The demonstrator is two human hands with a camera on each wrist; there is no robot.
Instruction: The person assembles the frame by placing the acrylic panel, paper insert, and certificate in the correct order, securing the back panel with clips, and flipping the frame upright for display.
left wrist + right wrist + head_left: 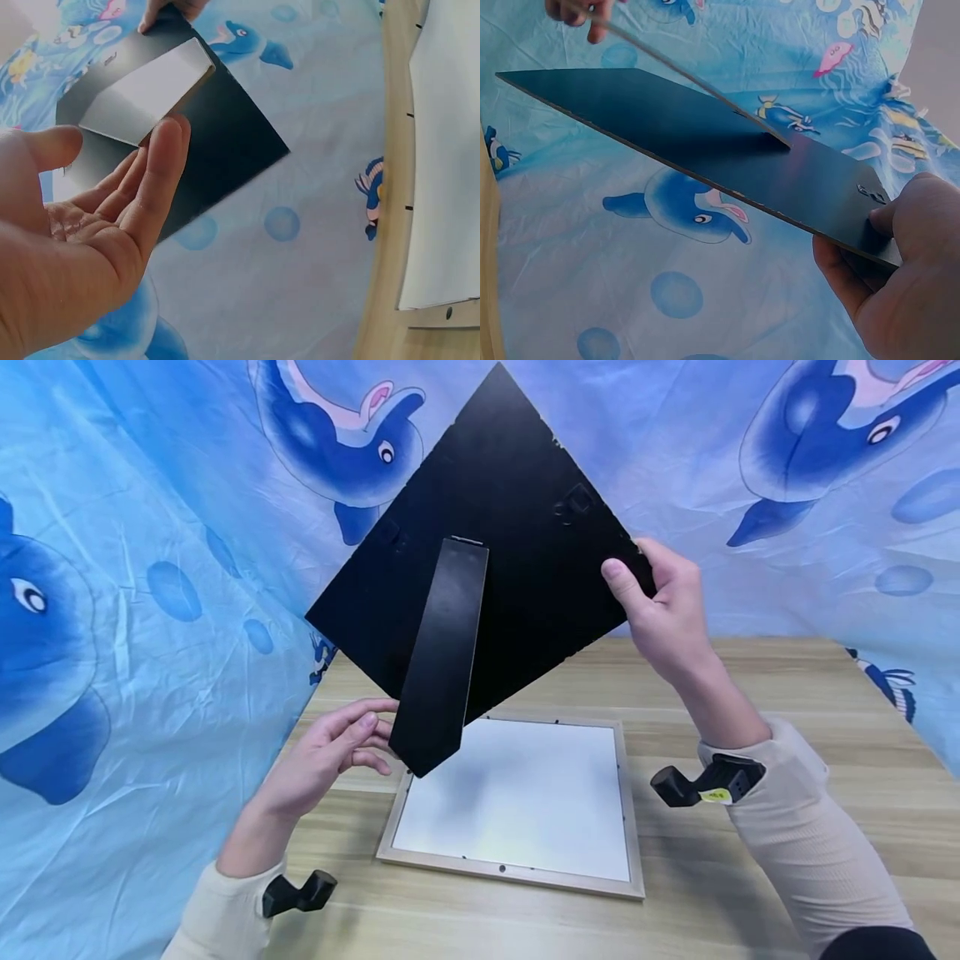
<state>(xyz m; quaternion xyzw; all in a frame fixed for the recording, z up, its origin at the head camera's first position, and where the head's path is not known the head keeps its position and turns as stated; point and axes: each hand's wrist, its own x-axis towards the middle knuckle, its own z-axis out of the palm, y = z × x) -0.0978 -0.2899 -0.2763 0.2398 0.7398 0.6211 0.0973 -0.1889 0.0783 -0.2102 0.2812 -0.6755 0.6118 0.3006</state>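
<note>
A black picture frame back panel (pixel 517 468) is held up tilted, one corner pointing upward. My right hand (pixel 671 610) grips its right corner, thumb on the black face and fingers behind. From the panel's middle a hinged easel leg (pixel 442 652) swings out toward me, as the right wrist view shows too. My left hand (pixel 330 752) is at the leg's free end, palm up with fingers loosely extended and the thumb apart from it; its fingertips (pixel 166 139) are right at the leg's edge. Below lies a light wooden picture frame (pixel 633 843) with a white sheet (pixel 517 802) inside.
The frame lies on a wood-grain table (pixel 810 710). Small dark tabs line the frame's inner edges. A blue curtain (pixel 172 468) printed with dolphins surrounds the table at the back and left. Each wrist wears a small black camera (pixel 300 893).
</note>
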